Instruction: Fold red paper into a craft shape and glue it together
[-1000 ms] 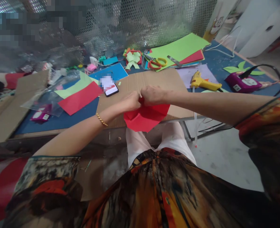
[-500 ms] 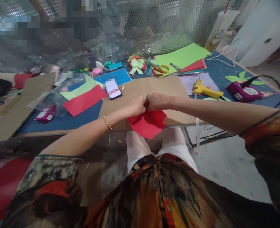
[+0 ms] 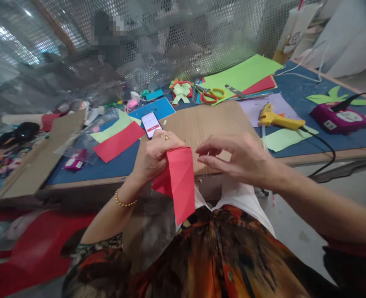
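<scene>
A folded red paper [image 3: 183, 184] hangs from my left hand [image 3: 158, 155], which pinches it by its top edge. The paper shows a long front strip and a darker part behind, over the table's front edge. To its right, apart from the paper, my right hand [image 3: 235, 155] is open, its fingers and thumb spread with nothing between them. Beneath and behind both hands lies a brown cardboard sheet [image 3: 208, 120]. Just beyond my left hand is a phone [image 3: 151, 123] with its screen lit.
Scissors [image 3: 212, 95], a light green sheet [image 3: 245, 70] and a paper bow [image 3: 181, 92] lie at the back. A yellow glue gun [image 3: 280, 120] and purple power block [image 3: 336, 118] are right. Left are a red strip [image 3: 118, 141] and cardboard [image 3: 46, 153].
My hands have separated. My right hand has let go of the red paper and moved right; my left hand has moved left, still holding the paper, which now hangs down as a strip.
</scene>
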### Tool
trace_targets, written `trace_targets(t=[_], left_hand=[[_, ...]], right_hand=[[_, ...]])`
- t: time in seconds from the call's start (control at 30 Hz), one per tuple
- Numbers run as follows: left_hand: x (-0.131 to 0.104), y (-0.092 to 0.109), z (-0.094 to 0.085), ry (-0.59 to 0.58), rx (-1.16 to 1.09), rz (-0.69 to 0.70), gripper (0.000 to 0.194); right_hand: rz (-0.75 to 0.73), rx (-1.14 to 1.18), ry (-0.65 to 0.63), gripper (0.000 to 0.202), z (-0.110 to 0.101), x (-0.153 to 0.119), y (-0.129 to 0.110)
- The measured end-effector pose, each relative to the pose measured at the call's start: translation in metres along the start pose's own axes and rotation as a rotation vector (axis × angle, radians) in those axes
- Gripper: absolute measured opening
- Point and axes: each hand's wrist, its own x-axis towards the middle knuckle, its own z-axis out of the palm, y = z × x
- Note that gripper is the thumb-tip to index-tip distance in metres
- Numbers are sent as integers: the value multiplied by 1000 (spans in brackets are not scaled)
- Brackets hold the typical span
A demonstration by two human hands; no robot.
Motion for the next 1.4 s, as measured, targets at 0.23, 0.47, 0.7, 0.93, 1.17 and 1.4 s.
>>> trace_targets(t=[0.23, 0.47, 0.7, 0.93, 1.17, 1.4], left_hand=[[-3, 30, 12, 83, 85, -15, 19], [3, 48, 16, -89, 25, -236, 23], [19, 49, 19, -119, -7, -697, 29], [37, 5, 30, -327, -10, -789, 20], [63, -33, 52, -682, 265, -809, 16], [79, -38, 62, -731, 201, -918, 16]], right_hand=[[34, 185, 151, 24, 29, -23, -7], [197, 177, 109, 35, 29, -26, -13], [269, 86, 121, 56, 7, -31, -10], [303, -58, 236, 85, -11, -50, 12], [344, -329, 48, 74, -20, -42, 52], [370, -483, -115, 52, -24, 19, 89]])
